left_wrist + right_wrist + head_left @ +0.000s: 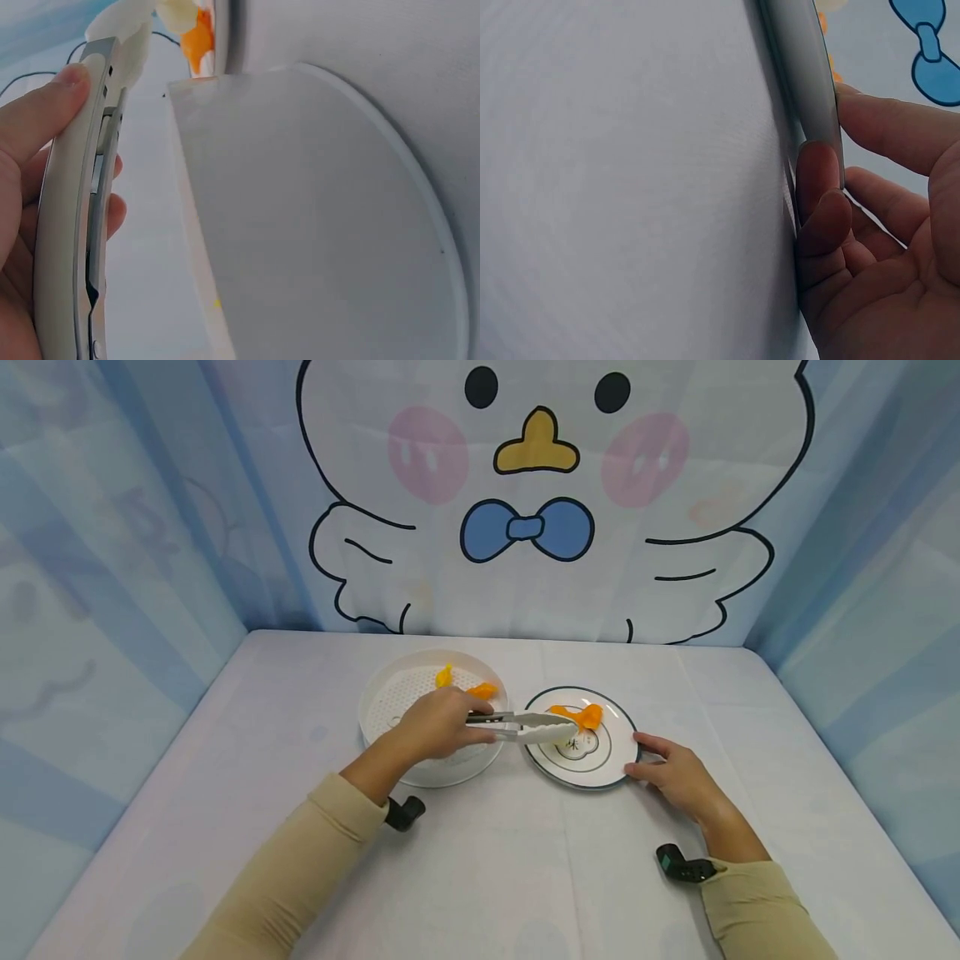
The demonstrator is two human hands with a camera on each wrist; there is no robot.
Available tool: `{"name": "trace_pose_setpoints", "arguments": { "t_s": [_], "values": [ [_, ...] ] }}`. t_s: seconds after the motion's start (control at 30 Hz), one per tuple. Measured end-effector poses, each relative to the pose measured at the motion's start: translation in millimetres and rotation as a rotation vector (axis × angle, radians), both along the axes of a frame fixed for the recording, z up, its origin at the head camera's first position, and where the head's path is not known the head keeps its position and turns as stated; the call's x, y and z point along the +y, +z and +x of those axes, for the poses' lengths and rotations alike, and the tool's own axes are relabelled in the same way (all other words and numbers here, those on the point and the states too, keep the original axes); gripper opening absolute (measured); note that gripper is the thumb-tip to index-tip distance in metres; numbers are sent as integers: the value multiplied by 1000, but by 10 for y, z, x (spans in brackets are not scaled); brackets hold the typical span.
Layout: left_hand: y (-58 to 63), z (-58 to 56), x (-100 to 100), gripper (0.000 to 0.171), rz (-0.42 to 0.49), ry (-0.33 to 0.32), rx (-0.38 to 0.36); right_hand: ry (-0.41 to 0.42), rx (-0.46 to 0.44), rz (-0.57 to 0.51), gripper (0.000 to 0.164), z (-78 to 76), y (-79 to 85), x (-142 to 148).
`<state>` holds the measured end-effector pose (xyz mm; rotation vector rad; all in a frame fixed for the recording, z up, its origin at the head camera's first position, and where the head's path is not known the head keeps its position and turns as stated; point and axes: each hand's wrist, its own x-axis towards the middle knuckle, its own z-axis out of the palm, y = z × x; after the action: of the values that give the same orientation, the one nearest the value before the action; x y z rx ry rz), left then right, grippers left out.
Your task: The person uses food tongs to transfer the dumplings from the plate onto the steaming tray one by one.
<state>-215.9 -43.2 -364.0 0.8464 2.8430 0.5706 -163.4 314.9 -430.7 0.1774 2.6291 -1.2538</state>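
The right fingers (889, 129) grip a plate (802, 64) by its edge, white cloth (630, 180) alongside, printed bow (929, 43) beyond.

The pale, cloth-covered tabletop (487, 877) carries a round white tray (393, 693) and, just beside it on the right, a smaller, dark-edged white plate (617, 739).

Tongs (536, 718): smooth metal, plastic-looking tips (546, 734). Plate (617, 750): glossy, ceramic-looking. Tray (393, 691): matt plastic, perforated. Table (480, 877): matt cloth covering. Curtain (525, 602) beyond far edge: printed cloth.

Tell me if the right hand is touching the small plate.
Touching: the right wrist view shows the right hand gripping the small plate by its rim.
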Motion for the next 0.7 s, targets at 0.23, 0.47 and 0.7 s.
{"name": "trace_pose_setpoints", "arguments": {
  "t_s": [0.23, 0.47, 0.7],
  "values": [
    [81, 5, -106, 43, 35, 32, 10, -3, -5, -8, 77, -3, 2, -9],
    [167, -19, -283, 46, 69, 92, 18, -7, -14, -10, 78, -6, 10, -13],
    [203, -56, -554, 50, 69, 165, 32, -4, -8, -7, 77, 11, 20, -18]
  ]
}}
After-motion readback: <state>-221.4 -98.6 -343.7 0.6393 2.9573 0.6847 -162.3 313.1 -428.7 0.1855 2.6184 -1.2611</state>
